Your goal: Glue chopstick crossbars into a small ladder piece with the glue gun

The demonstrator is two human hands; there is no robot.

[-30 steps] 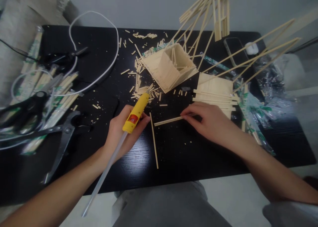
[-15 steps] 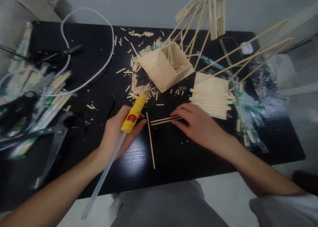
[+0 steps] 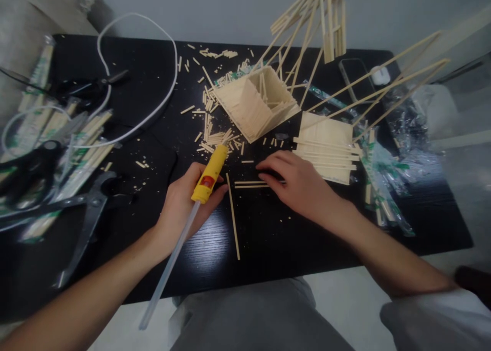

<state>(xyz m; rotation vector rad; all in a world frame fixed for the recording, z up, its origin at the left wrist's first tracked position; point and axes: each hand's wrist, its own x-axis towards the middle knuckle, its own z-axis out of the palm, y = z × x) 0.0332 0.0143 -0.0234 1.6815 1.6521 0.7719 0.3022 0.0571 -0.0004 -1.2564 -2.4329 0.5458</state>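
1. Wooden sticks point(image 3: 233, 218) lie on the black worktop point(image 3: 291, 248) between both hands: one points toward the front edge, two lie parallel with it, perhaps for easy aligning.
2. At the worktop's left end are black-handled scissors point(image 3: 48, 151), pliers point(image 3: 93, 201) and a looped white cable point(image 3: 176, 59), maybe put aside so that the middle serves the hands.
3. Left hand point(image 3: 184, 202) has its fingers curled around a yellow glue gun point(image 3: 210, 174); the nozzle points away from the person, probably so that the translucent glue stick point(image 3: 169, 269) passes freely over the wrist.
4. Near the back edge stands a stick-built box point(image 3: 255, 108), with many cut pieces point(image 3: 218, 136) at its left.
5. Right hand point(image 3: 295, 179) is loosely bent, thumb and index tips slightly apart, above the parallel pair; whether it touches them, I cannot tell.
6. Toward the right edge, a wooden panel point(image 3: 312, 128) carries more sticks, seemingly within easy reach. Behind is a grey wall point(image 3: 215, 13); pale floor point(image 3: 345, 294) shows below.
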